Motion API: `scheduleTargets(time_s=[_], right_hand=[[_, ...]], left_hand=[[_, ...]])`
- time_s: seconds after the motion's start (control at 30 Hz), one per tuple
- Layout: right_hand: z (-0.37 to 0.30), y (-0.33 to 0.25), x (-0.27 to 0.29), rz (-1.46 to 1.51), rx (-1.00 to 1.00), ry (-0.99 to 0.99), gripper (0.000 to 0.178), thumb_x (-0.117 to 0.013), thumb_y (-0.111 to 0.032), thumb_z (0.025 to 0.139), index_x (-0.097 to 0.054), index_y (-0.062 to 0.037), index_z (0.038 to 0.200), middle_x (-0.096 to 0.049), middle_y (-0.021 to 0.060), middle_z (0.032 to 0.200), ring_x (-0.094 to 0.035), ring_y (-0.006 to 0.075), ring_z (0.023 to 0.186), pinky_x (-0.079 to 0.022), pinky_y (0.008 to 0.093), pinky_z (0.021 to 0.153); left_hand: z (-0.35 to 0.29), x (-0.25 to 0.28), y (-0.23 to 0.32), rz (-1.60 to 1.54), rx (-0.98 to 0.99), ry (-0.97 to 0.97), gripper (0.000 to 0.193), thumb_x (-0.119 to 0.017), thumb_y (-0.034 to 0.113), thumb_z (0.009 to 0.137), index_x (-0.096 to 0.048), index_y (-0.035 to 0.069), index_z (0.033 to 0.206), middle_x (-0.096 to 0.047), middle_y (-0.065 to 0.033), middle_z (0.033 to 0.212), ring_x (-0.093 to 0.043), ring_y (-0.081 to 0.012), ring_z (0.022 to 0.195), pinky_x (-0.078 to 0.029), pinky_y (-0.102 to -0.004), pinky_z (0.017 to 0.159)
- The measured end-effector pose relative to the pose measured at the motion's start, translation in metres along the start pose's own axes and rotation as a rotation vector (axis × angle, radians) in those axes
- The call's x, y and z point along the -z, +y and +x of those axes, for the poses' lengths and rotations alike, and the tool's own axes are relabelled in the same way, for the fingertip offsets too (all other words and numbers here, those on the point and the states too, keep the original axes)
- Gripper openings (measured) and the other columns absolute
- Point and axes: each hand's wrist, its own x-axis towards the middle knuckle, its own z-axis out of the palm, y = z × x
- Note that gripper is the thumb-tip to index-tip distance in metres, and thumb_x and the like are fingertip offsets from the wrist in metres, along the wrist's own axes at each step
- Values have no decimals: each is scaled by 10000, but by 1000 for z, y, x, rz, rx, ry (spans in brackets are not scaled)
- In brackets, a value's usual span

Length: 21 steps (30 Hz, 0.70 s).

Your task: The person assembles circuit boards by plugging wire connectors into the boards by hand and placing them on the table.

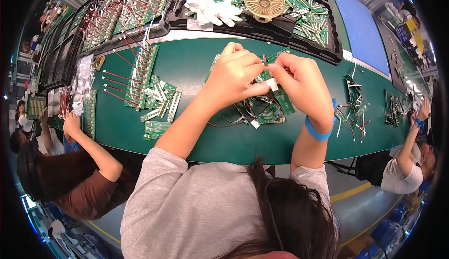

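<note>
Over the middle of the green table, my left hand (236, 76) and my right hand (301, 83) meet with their fingertips pinched together. A small white piece (272, 84) shows by the left thumb tip, and a bit of red wire (264, 59) rises between the hands. What exactly the fingers grip is too small and partly hidden. Beneath them lies a pile of green circuit boards (271, 118) with black, red and white wires, partly covered by my hands. One white connector (255, 124) sticks out at the pile's near side. A blue strap (320, 130) circles my right wrist.
Left lie boards with red-wired leads (140, 79) and loose small boards (161, 100). A black tray (299, 41) behind holds boards, white gloves (213, 7) and a round fan (264, 3). Wired boards (353, 104) lie right. Co-workers sit on both sides.
</note>
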Motion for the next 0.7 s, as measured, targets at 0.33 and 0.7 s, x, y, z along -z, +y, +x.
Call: scheduleTargets(time_s=[0.33,0.7], right_hand=[[12,6,0,912,96,259,211,-417,-106,852,-574,25,902,-594,74,853,-526,114,797,-409,232,733],[12,13,3,869,98,-159,259,-448,-29,850,-542,43,1080,-625,118,923,-591,138,850,-455,231,736]], left_hand=[[10,22,7,-1228,707,-55,204,-591,61,801,-456,17,947,-610,-125,847,-605,-157,769,-475,-250,697],[6,42,-6,-1313,669,56,181,-536,84,835,-429,17,965,-608,-140,839,-605,-183,752,-483,-274,696]])
